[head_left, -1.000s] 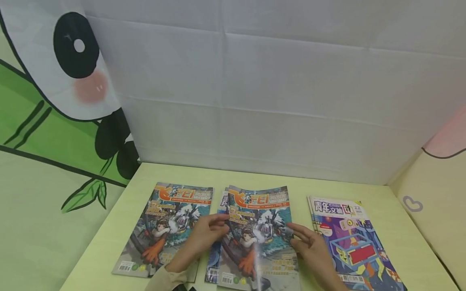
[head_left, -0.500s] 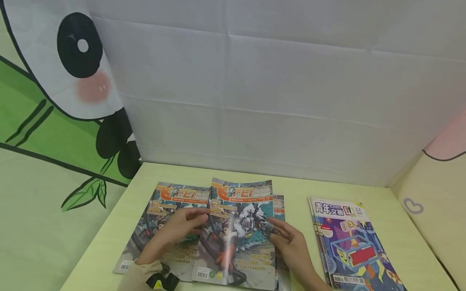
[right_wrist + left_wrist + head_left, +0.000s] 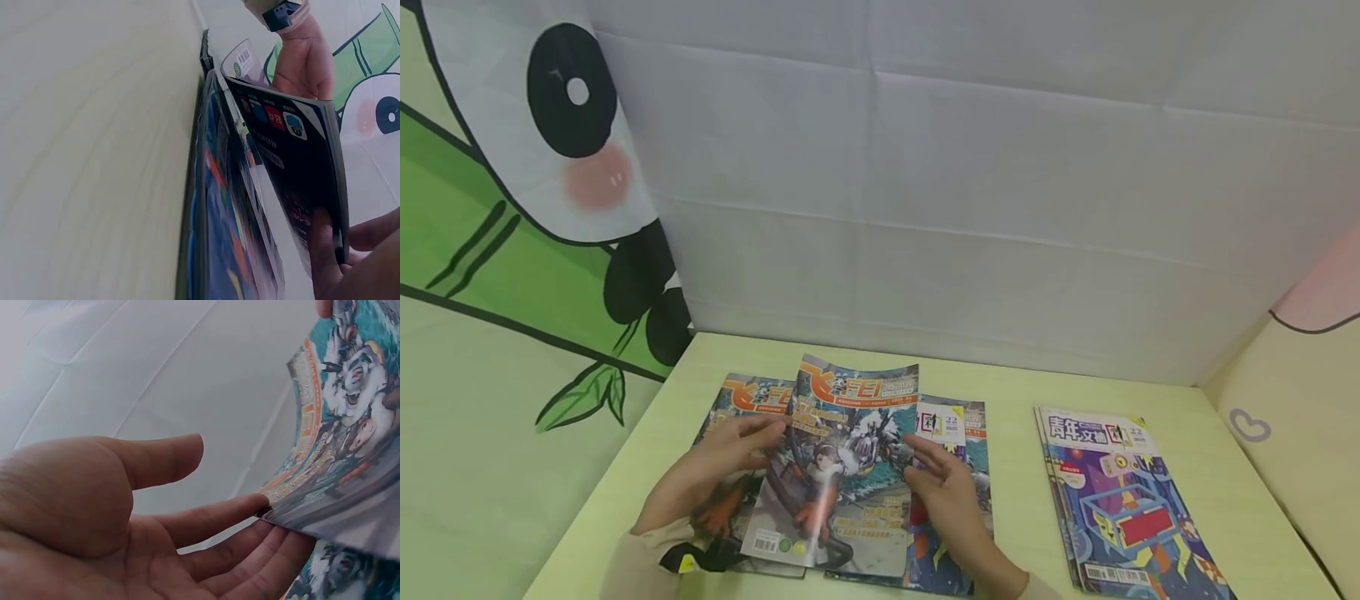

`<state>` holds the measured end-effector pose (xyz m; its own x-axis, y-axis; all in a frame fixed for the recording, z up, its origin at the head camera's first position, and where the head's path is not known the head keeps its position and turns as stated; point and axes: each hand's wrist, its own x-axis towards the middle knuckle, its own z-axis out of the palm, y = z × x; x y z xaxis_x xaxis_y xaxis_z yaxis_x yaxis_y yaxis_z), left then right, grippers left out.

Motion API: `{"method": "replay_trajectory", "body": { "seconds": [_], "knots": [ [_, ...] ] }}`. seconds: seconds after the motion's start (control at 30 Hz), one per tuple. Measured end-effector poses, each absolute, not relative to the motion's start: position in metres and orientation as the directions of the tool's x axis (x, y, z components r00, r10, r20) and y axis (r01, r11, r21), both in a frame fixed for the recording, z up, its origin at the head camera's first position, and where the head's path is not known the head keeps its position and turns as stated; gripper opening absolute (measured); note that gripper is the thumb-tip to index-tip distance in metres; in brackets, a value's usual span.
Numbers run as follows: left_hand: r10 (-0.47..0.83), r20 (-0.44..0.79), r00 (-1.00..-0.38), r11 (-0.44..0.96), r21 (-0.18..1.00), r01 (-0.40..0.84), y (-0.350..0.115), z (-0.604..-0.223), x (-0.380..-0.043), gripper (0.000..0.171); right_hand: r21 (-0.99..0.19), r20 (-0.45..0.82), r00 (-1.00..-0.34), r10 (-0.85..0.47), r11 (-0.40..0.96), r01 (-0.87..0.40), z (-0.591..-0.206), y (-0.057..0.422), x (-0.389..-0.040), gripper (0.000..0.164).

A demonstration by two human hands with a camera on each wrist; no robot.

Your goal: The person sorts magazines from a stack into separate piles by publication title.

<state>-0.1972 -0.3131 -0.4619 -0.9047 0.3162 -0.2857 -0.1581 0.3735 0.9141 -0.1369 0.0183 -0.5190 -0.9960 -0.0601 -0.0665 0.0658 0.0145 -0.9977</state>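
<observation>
Pale yellow table, creased white backdrop behind.
Left hand: straight fingers under a raised magazine, thumb apart; right hand: fingers clamped on its other edge. Beneath, nearer the table's left edge, lie other magazines.

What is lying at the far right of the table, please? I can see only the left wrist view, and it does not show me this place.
Observer: The head view shows a stack of magazines there, with a mostly purple and blue cover on top.
Operator: Thank you. And which colour has the back of the lifted magazine?
Observer: In the right wrist view, its back cover is dark, almost black.
Operator: Does the right hand touch this back?
Observer: Yes, one of its fingers lies against the dark side.
</observation>
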Motion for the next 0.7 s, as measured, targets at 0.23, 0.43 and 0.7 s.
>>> {"method": "replay_trajectory", "body": {
  "seconds": [0.23, 0.43, 0.7],
  "knots": [
    [0.342, -0.298, -0.891, 0.392, 0.907, -0.153, -0.332, -0.454, -0.200, 0.068, -0.989, -0.129, -0.981, -0.144, -0.054, 0.138, -0.511, 0.000, -0.146, 0.055],
    [0.292, -0.326, -0.899, 0.406, 0.894, -0.192, -0.345, -0.448, -0.200, 0.073, -0.986, -0.110, -0.961, -0.252, -0.093, 0.137, -0.509, -0.013, -0.150, 0.063],
    [0.216, -0.348, -0.912, 0.487, 0.848, -0.208, -0.359, -0.443, -0.199, 0.076, -0.986, -0.092, -0.933, -0.347, -0.097, 0.133, -0.514, -0.031, -0.153, 0.068]
  ]
}}
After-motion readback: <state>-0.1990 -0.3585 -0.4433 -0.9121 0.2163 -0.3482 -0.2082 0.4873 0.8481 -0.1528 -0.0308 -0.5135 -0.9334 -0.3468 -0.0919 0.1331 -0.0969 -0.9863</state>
